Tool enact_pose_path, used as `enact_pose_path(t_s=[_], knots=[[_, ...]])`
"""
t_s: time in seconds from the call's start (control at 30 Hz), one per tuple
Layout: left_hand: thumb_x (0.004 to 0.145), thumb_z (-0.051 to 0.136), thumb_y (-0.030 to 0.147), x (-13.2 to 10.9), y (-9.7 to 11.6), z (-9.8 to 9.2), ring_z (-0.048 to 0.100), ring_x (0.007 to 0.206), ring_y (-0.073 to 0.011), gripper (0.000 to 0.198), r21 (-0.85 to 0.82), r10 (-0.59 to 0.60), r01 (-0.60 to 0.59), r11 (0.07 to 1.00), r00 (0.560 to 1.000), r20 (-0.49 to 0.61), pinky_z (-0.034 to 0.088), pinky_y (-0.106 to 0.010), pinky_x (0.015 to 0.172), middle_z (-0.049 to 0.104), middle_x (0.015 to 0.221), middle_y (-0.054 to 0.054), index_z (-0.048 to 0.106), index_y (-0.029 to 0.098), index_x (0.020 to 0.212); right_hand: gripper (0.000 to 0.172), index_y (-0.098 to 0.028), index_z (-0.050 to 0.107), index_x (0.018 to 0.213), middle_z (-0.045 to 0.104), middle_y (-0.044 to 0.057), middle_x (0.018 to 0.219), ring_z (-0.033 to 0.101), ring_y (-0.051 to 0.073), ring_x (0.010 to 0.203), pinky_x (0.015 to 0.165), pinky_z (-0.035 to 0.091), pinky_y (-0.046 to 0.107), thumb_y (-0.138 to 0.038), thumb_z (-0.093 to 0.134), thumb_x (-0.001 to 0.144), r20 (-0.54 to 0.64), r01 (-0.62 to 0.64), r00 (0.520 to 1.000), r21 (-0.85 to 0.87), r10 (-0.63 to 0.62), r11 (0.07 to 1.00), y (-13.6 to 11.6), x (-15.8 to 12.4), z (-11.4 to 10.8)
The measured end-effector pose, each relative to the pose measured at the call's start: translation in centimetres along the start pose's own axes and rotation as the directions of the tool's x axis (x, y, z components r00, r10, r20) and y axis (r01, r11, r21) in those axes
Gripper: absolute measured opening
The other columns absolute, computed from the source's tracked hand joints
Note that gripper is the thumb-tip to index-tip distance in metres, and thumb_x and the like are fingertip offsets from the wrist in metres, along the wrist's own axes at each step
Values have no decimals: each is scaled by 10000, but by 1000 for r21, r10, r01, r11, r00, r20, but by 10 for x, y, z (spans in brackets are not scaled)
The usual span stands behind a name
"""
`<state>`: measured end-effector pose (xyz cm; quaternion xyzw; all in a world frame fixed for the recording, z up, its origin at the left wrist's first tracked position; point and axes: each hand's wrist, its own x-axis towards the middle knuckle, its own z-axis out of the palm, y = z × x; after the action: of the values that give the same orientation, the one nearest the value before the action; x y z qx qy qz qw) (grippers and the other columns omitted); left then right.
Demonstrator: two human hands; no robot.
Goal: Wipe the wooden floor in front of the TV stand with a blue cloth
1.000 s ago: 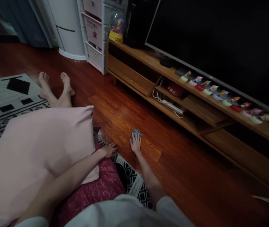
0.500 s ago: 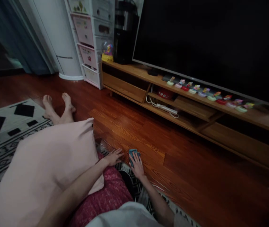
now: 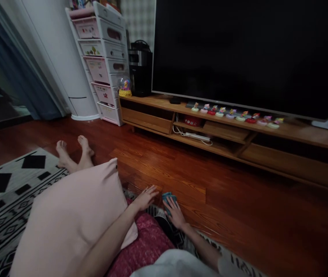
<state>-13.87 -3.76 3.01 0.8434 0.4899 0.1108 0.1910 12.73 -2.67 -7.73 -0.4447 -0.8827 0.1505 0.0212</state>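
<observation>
My right hand [image 3: 176,214] lies flat with its fingers spread over a small pile of blue-green cards [image 3: 166,195] on the wooden floor. The far edges of the cards show past the fingertips; the rest is hidden under the hand. To the left of the pile, my left hand [image 3: 145,198] is stretched out palm down, fingers apart, with nothing in it. Whether it touches the floor I cannot tell. Its forearm crosses a pale pink pillow [image 3: 74,215] resting on the lap.
A low wooden TV stand [image 3: 149,120] runs along the far side, with a large dark television [image 3: 238,54] and a row of small figurines [image 3: 232,113] on it. A white drawer tower [image 3: 114,65] stands at its left end. A black-and-white patterned rug [image 3: 16,204] lies under the legs.
The camera view has tilted up, so more of the drawer tower shows. Both hands keep nearly the same pose, the right one still over the cards.
</observation>
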Motion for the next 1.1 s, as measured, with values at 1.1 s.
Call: enact_pose_path(t_s=[1.1], knots=[[930, 488, 169, -2, 3, -5, 54, 1526, -259, 730, 65, -59, 58, 996, 998, 14, 130, -542, 1214, 100, 1677, -63, 198, 314, 1585, 560, -308, 311, 1552, 230, 33, 1653, 147, 237, 1526, 1192, 212, 521, -442, 259, 1011, -257, -502, 833, 25, 491, 865, 77, -32, -22]])
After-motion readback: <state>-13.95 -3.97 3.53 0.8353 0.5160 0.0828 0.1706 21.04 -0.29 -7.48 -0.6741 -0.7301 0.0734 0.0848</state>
